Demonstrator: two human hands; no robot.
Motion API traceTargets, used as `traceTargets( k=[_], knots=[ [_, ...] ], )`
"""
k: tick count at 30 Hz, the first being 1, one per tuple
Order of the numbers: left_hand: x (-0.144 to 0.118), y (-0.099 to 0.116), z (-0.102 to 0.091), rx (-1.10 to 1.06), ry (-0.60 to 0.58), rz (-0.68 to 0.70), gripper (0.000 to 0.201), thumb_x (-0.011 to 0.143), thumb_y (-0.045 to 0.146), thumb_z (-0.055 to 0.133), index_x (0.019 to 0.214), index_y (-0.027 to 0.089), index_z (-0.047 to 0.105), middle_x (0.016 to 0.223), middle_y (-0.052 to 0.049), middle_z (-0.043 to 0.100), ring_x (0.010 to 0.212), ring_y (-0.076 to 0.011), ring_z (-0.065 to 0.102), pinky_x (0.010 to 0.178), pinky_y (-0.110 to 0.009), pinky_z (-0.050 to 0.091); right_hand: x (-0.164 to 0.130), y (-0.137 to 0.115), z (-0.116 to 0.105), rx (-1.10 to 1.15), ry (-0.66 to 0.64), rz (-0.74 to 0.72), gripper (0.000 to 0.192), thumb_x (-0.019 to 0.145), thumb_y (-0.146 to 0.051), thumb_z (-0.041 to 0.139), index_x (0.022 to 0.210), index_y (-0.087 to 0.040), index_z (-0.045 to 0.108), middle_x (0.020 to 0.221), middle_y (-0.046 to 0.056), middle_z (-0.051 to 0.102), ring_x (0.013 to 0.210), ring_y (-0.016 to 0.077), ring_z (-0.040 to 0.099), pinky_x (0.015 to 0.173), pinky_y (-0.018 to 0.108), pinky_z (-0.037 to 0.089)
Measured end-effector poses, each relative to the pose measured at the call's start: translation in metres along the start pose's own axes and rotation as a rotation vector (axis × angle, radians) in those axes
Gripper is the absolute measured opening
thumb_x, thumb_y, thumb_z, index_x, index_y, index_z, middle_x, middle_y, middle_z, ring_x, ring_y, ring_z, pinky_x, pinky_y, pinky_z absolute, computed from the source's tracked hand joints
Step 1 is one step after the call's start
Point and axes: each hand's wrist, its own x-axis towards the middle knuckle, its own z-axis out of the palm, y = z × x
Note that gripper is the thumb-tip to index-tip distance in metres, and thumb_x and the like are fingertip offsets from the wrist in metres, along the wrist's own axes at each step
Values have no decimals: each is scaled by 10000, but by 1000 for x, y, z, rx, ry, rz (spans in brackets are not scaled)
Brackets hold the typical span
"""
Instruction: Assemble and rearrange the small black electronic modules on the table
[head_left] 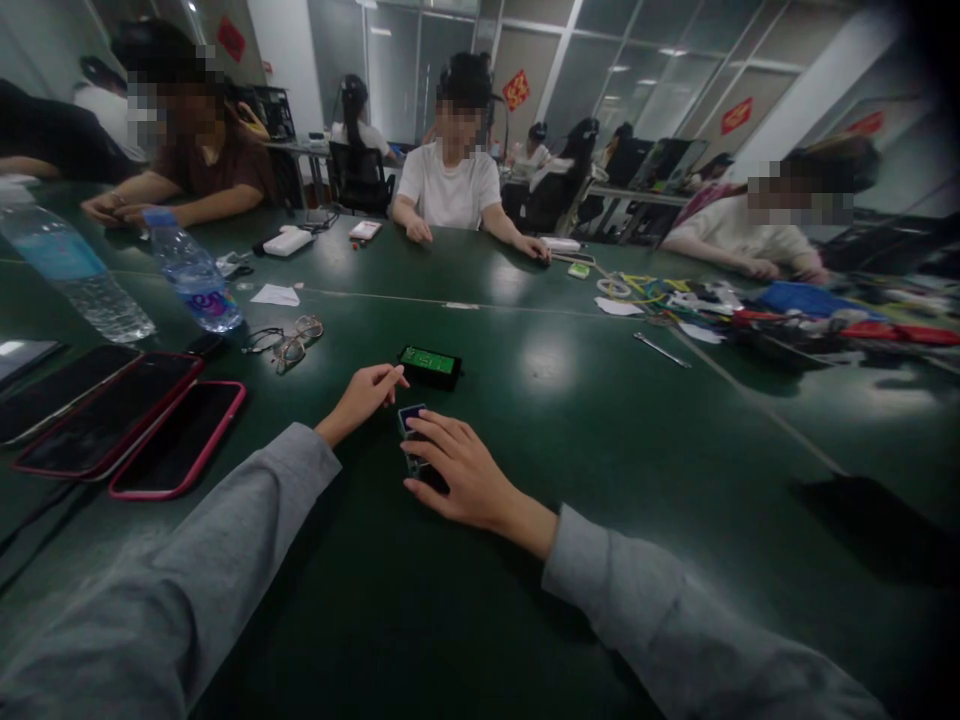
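Note:
My left hand (367,397) is closed, with thumb and fingers drawn together beside the left edge of a small black-framed device with a green circuit-like face (430,364). Whatever it may pinch is too small to make out. My right hand (463,468) curves around a small box-like thing with a dark blue top and pale edges (409,416). Its fingers lie over the top and right side of this thing, and the thumb is nearer to me. Part of the box-like thing is hidden under the fingers.
Several phones, one a red-edged phone (180,440), lie at left near a water bottle (196,275) and eyeglasses (298,343). A wrench (661,350) and a tangle of cables (645,292) lie at right. Several people sit around the green table (600,430).

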Motion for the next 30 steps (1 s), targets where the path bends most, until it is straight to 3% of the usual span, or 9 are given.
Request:
traceTargets(
  k=[4,12,20,26,30],
  knots=[
    [1,-2,0,-2,-11,-27,444,910,554,490,823,155,663,581,17,544,519,-103,521,501,-215,407,-17,14,-10,33,87,100,271,935,-341,532,1157,-197,593,1377,118,531,1343,274,431,1060,477,434],
    [2,-2,-1,32,-20,-44,436,925,545,485,835,160,668,609,12,561,543,-99,535,528,-215,428,-23,26,-9,237,193,192,326,906,-137,493,1208,-239,559,1421,107,431,1393,250,371,1116,488,409],
    [2,-1,-1,30,-20,-55,401,927,512,493,824,166,668,599,9,562,537,-100,538,526,-218,438,-24,48,0,506,406,530,242,914,-185,486,1121,-253,591,1229,77,524,1171,212,541,946,399,529],
    [0,4,0,38,-19,-45,391,925,498,494,810,165,666,594,6,561,531,-101,534,530,-222,439,-22,49,0,492,382,549,235,973,-251,425,1150,-236,579,1183,79,553,1082,198,571,958,416,498],
    [-1,4,-1,54,-25,-44,399,927,503,488,820,163,667,606,3,568,540,-104,543,537,-225,442,-22,43,-2,393,342,512,332,903,-350,602,1207,-230,548,1257,103,519,1182,243,531,1023,457,465]
  ],
)
